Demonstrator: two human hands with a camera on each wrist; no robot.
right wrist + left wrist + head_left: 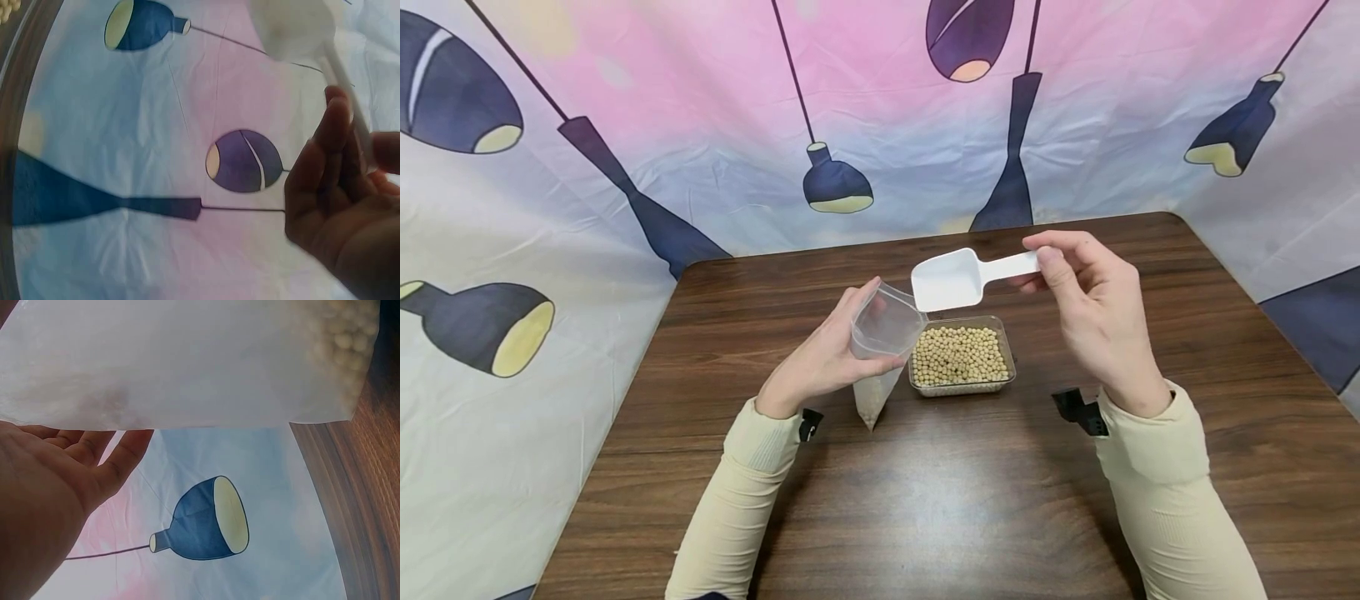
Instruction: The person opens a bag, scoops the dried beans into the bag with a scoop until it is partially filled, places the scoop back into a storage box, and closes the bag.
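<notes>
My left hand (pixel 820 358) grips a translucent plastic bag (pixel 880 383) near its top and spreads its mouth wide. Round pale beans (pixel 347 347) show in one end of the bag in the left wrist view. A white plastic scoop (pixel 947 281) is pinched by its handle between the thumb and fingers of my right hand (pixel 1097 312). No beans can be seen in the scoop's bowl, which hovers just right of the bag's mouth. Below the scoop, a clear rectangular container (pixel 958 389) full of pale yellow beans (pixel 961 354) stands on the table.
The dark wood-grain table (pixel 940 500) has its rounded far edge close to a hanging cloth (pixel 730 179) printed with lamps. That cloth also runs along the left and right sides. A dark strap device (pixel 1081 412) sits at my right wrist.
</notes>
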